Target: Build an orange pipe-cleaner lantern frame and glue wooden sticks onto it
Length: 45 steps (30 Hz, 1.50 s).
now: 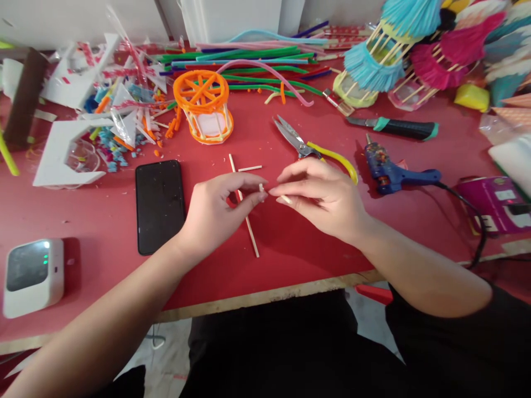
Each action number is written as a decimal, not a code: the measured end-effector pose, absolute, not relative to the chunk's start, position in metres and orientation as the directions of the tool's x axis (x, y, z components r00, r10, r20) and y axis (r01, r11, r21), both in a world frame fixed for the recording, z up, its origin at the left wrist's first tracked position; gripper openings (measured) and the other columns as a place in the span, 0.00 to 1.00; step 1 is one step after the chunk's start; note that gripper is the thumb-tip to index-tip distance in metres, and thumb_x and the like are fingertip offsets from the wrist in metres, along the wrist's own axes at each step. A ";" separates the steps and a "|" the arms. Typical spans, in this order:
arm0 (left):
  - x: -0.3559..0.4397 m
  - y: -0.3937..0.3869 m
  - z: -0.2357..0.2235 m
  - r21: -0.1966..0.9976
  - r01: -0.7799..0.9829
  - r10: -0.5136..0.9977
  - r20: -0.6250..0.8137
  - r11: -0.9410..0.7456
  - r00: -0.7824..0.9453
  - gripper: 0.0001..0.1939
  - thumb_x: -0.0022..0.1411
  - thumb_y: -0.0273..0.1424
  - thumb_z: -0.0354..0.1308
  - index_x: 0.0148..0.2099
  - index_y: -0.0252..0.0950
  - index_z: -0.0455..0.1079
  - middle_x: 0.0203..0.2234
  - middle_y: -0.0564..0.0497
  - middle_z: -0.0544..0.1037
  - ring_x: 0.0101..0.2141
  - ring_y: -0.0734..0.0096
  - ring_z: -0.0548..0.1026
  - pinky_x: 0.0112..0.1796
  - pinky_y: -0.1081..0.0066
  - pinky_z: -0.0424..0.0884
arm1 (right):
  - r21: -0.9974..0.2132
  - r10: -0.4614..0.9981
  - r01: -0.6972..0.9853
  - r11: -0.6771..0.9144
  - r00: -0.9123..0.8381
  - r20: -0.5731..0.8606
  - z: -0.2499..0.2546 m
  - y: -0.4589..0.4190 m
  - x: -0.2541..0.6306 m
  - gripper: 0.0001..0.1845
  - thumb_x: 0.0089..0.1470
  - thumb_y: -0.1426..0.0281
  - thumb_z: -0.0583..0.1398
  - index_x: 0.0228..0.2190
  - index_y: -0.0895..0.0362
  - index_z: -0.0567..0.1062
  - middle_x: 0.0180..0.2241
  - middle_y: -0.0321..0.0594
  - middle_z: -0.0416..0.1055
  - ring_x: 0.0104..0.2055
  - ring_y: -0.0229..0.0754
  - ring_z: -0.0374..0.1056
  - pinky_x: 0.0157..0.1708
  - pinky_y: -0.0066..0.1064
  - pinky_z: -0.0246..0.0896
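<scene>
My left hand (pixel 224 202) is closed in a pinch on a small pale stick piece (pixel 261 188). Close beside it, my right hand (pixel 321 196) pinches a short wooden stick (pixel 286 199), whose end shows between thumb and fingers. The fingertips of both hands nearly meet. A long wooden stick (pixel 252 235) lies on the red table under my left hand, partly hidden by it. Another short stick piece (pixel 250 168) rests just beyond. Scissors (pixel 292 135) with yellow handles lie past my right hand, which covers part of them.
Left of my hands is a black phone (pixel 160 204); a white device (pixel 35 276) stands farther left. An orange-rimmed stick frame (pixel 203 105), foam scraps (pixel 74 155) and pipe cleaners (pixel 249 61) lie behind. A utility knife (pixel 398 127), glue gun (pixel 390 168) and purple box (pixel 493 204) are right.
</scene>
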State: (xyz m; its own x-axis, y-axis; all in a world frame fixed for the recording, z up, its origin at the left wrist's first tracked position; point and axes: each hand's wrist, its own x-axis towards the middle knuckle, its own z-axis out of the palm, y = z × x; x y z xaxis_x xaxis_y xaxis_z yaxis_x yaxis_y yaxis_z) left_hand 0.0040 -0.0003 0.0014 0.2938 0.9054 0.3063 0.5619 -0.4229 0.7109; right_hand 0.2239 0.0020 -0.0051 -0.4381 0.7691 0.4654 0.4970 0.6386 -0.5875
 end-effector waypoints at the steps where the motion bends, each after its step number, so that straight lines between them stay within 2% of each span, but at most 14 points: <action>1: 0.004 -0.001 0.001 0.675 0.580 0.889 0.317 -0.456 0.330 0.05 0.63 0.27 0.64 0.42 0.39 0.79 0.32 0.53 0.84 0.30 0.73 0.80 0.34 0.75 0.75 | -0.589 0.780 0.512 0.625 -0.439 0.446 -0.006 0.002 0.223 0.07 0.62 0.69 0.62 0.39 0.50 0.81 0.39 0.38 0.80 0.39 0.41 0.77 0.39 0.37 0.74; 5: 0.005 -0.003 -0.003 0.583 0.603 0.836 0.320 -0.544 0.445 0.05 0.62 0.24 0.63 0.40 0.37 0.77 0.32 0.52 0.84 0.31 0.72 0.79 0.35 0.74 0.74 | -0.603 0.840 0.586 0.542 -0.409 0.357 -0.008 0.000 0.219 0.04 0.60 0.70 0.63 0.38 0.51 0.80 0.37 0.39 0.81 0.38 0.43 0.78 0.39 0.37 0.75; 9: 0.005 -0.004 -0.005 0.594 0.602 0.838 0.273 -0.533 0.473 0.04 0.62 0.23 0.63 0.38 0.36 0.76 0.31 0.52 0.83 0.31 0.72 0.79 0.34 0.74 0.72 | -0.593 0.843 0.603 0.534 -0.435 0.317 -0.009 0.000 0.217 0.06 0.59 0.74 0.63 0.36 0.51 0.80 0.36 0.37 0.81 0.38 0.42 0.78 0.39 0.37 0.74; 15: 0.006 -0.004 -0.006 0.596 0.622 0.856 0.265 -0.507 0.444 0.04 0.64 0.26 0.62 0.39 0.37 0.78 0.31 0.52 0.83 0.32 0.70 0.79 0.38 0.72 0.73 | -0.555 0.739 0.496 0.668 -0.528 0.418 -0.020 0.007 0.219 0.06 0.60 0.74 0.63 0.35 0.53 0.81 0.34 0.38 0.81 0.37 0.42 0.75 0.40 0.36 0.71; 20: 0.007 -0.005 -0.006 0.589 0.629 0.857 0.265 -0.507 0.443 0.04 0.64 0.25 0.62 0.38 0.38 0.78 0.31 0.52 0.84 0.32 0.70 0.80 0.38 0.71 0.73 | -0.435 0.696 0.543 0.718 -0.558 0.452 -0.023 0.008 0.218 0.06 0.60 0.71 0.63 0.32 0.54 0.82 0.35 0.41 0.78 0.40 0.45 0.68 0.42 0.40 0.66; 24: 0.007 -0.005 -0.006 0.598 0.623 0.858 0.263 -0.504 0.441 0.04 0.63 0.25 0.63 0.38 0.37 0.78 0.31 0.52 0.84 0.33 0.69 0.80 0.39 0.71 0.73 | -0.395 0.680 0.555 0.732 -0.573 0.458 -0.023 0.006 0.217 0.07 0.60 0.72 0.62 0.30 0.55 0.81 0.36 0.43 0.76 0.42 0.46 0.65 0.44 0.42 0.63; 32: 0.008 -0.006 -0.005 0.627 0.645 0.891 0.201 -0.437 0.407 0.02 0.61 0.26 0.66 0.37 0.38 0.79 0.30 0.54 0.84 0.30 0.72 0.79 0.36 0.74 0.72 | -0.427 0.698 0.553 0.715 -0.547 0.462 -0.027 0.005 0.213 0.07 0.59 0.72 0.63 0.30 0.54 0.81 0.34 0.41 0.76 0.40 0.46 0.65 0.43 0.41 0.62; 40: 0.004 -0.005 -0.005 0.582 0.593 0.821 0.270 -0.556 0.503 0.03 0.63 0.30 0.65 0.40 0.38 0.79 0.31 0.53 0.84 0.32 0.70 0.80 0.37 0.72 0.72 | -0.477 0.712 0.530 0.701 -0.553 0.432 -0.025 0.007 0.213 0.08 0.58 0.72 0.64 0.27 0.54 0.81 0.31 0.39 0.74 0.39 0.44 0.65 0.40 0.39 0.60; 45: 0.007 -0.005 -0.009 0.632 0.557 0.832 0.294 -0.538 0.471 0.04 0.63 0.25 0.64 0.38 0.37 0.79 0.31 0.52 0.84 0.32 0.70 0.80 0.38 0.72 0.74 | -0.508 0.724 0.520 0.686 -0.556 0.408 -0.025 0.009 0.214 0.09 0.57 0.73 0.65 0.26 0.54 0.81 0.30 0.39 0.74 0.38 0.43 0.65 0.40 0.38 0.59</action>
State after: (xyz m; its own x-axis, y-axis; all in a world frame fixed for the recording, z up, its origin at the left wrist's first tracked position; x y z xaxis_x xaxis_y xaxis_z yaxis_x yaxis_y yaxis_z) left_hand 0.0074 -0.0052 -0.0090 0.4706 0.8321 0.2936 0.5574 -0.5383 0.6321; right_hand 0.2140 0.0091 -0.0252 -0.5562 0.7238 0.4083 0.5200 0.6864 -0.5084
